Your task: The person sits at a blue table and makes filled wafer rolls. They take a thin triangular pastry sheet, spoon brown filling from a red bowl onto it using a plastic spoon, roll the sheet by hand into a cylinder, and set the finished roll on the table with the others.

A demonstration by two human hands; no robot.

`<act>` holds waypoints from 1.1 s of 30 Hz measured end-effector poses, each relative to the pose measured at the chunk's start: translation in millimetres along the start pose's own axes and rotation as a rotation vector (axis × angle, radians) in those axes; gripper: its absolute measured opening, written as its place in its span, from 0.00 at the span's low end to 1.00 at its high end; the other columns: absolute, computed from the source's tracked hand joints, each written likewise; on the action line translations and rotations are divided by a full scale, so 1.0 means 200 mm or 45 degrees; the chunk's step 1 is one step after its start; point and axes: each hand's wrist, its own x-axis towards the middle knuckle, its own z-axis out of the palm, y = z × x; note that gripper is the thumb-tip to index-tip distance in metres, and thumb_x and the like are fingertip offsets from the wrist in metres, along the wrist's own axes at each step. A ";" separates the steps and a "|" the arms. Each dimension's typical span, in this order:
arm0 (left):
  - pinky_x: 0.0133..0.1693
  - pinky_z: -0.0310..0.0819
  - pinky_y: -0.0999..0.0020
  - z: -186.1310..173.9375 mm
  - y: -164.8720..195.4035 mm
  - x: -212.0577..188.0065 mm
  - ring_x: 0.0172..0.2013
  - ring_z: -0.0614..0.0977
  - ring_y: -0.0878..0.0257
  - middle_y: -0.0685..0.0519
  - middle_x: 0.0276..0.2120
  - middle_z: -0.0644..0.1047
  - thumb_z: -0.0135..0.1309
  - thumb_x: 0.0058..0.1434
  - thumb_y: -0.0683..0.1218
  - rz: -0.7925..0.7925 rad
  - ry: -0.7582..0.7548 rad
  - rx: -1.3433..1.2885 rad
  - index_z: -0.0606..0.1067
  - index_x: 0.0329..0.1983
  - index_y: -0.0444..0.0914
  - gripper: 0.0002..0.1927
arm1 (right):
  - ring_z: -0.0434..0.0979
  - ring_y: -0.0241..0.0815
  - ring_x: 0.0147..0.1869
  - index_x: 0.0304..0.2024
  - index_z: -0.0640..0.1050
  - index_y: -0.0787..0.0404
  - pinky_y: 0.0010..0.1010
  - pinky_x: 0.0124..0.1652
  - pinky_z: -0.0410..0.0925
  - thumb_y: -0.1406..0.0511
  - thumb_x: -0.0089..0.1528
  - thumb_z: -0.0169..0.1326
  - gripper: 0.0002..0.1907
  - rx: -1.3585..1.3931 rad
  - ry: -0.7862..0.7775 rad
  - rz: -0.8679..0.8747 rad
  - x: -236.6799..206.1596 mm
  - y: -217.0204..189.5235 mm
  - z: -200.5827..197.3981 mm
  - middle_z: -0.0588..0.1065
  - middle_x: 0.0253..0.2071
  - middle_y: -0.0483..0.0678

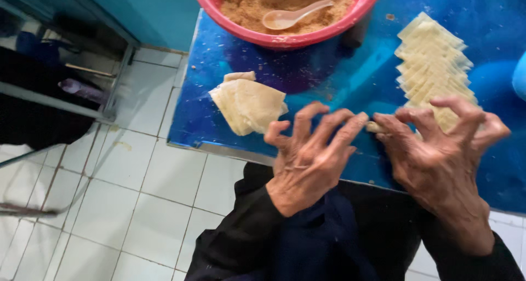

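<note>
My left hand [309, 155] and my right hand [438, 149] meet over the blue table [339, 78], pinching a small rolled piece of pale dough [374, 127] between their fingertips. Most of the roll is hidden by the fingers. A stack of square dough wrappers [249, 104] lies just left of my left hand. A row of folded, filled pieces [433, 67] stretches away behind my right hand.
A red bowl [285, 38] of brown crumbly filling with a pale plastic spoon [293, 16] stands at the table's far edge. White floor tiles [137, 193] lie to the left, with a metal rack [60, 94] beyond. Crumbs speckle the table.
</note>
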 end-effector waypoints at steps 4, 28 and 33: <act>0.57 0.46 0.50 0.01 0.06 -0.02 0.61 0.74 0.63 0.67 0.54 0.77 0.60 0.65 0.46 0.067 0.023 0.049 0.75 0.63 0.57 0.23 | 0.65 0.46 0.64 0.48 0.81 0.52 0.47 0.64 0.50 0.61 0.66 0.67 0.11 0.257 0.064 0.082 -0.10 -0.01 -0.04 0.78 0.49 0.40; 0.53 0.47 0.46 -0.39 -0.66 0.03 0.56 0.72 0.57 0.53 0.50 0.75 0.55 0.65 0.58 -0.357 -0.101 0.077 0.56 0.76 0.39 0.41 | 0.75 0.38 0.54 0.44 0.81 0.55 0.27 0.61 0.63 0.67 0.63 0.67 0.08 0.656 0.088 0.289 -0.12 -0.11 0.10 0.81 0.45 0.39; 0.48 0.49 0.52 -0.40 -0.86 0.08 0.50 0.77 0.63 0.54 0.54 0.78 0.46 0.73 0.51 -0.284 -0.071 -0.019 0.64 0.73 0.41 0.26 | 0.82 0.37 0.44 0.41 0.80 0.60 0.34 0.60 0.64 0.68 0.58 0.65 0.09 0.688 -0.013 0.199 -0.05 -0.08 0.16 0.82 0.41 0.46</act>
